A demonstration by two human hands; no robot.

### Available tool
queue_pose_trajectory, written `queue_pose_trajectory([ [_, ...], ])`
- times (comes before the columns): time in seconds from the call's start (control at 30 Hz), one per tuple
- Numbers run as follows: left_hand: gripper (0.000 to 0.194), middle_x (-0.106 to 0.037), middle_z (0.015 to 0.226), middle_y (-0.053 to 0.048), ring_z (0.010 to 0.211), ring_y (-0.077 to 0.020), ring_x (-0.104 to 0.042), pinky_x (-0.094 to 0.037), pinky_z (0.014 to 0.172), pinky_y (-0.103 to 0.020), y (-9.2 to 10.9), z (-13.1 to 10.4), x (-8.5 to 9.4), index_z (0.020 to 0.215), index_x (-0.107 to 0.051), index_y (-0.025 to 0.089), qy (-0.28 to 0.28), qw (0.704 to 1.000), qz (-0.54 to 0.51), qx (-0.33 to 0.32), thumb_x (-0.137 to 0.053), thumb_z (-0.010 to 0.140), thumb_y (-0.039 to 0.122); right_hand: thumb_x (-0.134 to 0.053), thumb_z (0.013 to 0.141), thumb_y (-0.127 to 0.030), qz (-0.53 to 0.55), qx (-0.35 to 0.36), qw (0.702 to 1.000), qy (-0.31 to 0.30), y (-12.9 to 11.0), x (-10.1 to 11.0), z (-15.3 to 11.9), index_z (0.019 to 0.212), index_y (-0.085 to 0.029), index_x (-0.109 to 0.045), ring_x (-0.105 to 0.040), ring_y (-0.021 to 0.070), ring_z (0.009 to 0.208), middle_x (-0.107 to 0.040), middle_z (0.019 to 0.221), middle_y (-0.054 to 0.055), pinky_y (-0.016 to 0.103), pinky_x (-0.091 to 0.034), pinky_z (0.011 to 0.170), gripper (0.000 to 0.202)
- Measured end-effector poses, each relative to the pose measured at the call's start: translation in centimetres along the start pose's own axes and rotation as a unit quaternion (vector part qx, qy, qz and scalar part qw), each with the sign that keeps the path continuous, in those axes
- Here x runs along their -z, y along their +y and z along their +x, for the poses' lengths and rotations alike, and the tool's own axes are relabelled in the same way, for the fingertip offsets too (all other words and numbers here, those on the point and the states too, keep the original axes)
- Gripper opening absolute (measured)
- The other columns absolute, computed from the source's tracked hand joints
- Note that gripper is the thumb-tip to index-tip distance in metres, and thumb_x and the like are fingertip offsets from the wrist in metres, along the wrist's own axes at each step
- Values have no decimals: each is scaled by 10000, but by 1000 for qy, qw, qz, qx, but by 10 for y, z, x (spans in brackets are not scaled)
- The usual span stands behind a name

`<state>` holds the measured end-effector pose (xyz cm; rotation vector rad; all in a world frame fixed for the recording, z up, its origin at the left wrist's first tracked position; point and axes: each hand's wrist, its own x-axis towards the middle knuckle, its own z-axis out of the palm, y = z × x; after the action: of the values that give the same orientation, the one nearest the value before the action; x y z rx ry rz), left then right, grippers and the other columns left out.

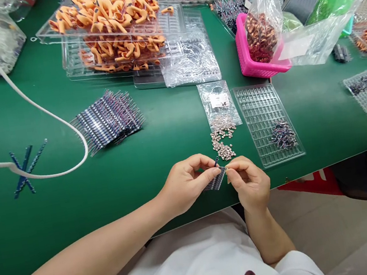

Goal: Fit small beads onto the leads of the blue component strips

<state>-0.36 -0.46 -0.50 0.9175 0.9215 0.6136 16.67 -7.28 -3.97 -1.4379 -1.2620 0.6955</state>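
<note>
My left hand (186, 184) is closed on a small dark circuit-board panel (215, 182), its thumb on top near the upper edge. A short dark blue piece (216, 162) sticks up beside the left fingertips. My right hand (252, 183) pinches with thumb and forefinger at the panel's right edge. Whatever lies between those fingertips is too small to make out. Just beyond both hands, many small round silvery parts (225, 152) spill from a clear plastic bag (219, 89) with a white label. Right of them lies a clear ribbed tray (258, 111) holding a heap of small wired pieces (283, 134).
Stacked circuit-board panels (109, 120) lie to the left. A white cable (53, 175) loops over crossed blue strips (24, 174). Trays of orange earpiece-like shells (111, 14) are piled at the back. A pink basket (254, 68) stands back right. Someone seated shows at the right edge.
</note>
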Motion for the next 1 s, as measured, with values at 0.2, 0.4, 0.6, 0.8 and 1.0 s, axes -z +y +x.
queue_pose_trajectory([
  [0.2,217,-647,768,-1,677,-119,-595,-513,637,-232,-1,-1,1,820,-664,156,2,1000,16,-6,-785,766,327,-680,893,-215,12,-1,1000,-3,0,0,0,861,-210,-700,-595,133,615,-659,796,22,259,-487,507,38],
  [0.4,215,-656,766,-7,660,-131,-604,-525,633,-256,-2,0,2,832,-660,164,-1,999,34,-11,-762,790,349,-681,893,-224,11,-14,1000,-9,1,1,0,859,-209,-701,-583,130,601,-655,790,21,257,-475,498,42],
  [0.6,220,-648,735,-4,625,-127,-587,-507,583,-243,-3,0,2,814,-660,170,-2,999,52,-5,-742,799,374,-680,902,-252,42,-37,998,-37,-1,3,4,835,-198,-693,-569,122,590,-631,756,15,245,-460,489,88],
  [0.8,219,-613,704,15,550,-94,-517,-433,501,-215,0,1,3,822,-660,163,-10,998,66,3,-721,801,372,-671,916,-257,94,-64,991,-74,-4,3,8,831,-199,-688,-543,102,557,-609,741,-4,231,-437,474,104],
  [1.0,229,-633,705,-2,561,-110,-524,-437,519,-232,-2,2,4,833,-674,163,-7,997,81,1,-717,793,385,-693,903,-292,121,-97,984,-89,-1,6,9,833,-199,-696,-545,100,544,-621,747,-3,235,-441,479,116],
])
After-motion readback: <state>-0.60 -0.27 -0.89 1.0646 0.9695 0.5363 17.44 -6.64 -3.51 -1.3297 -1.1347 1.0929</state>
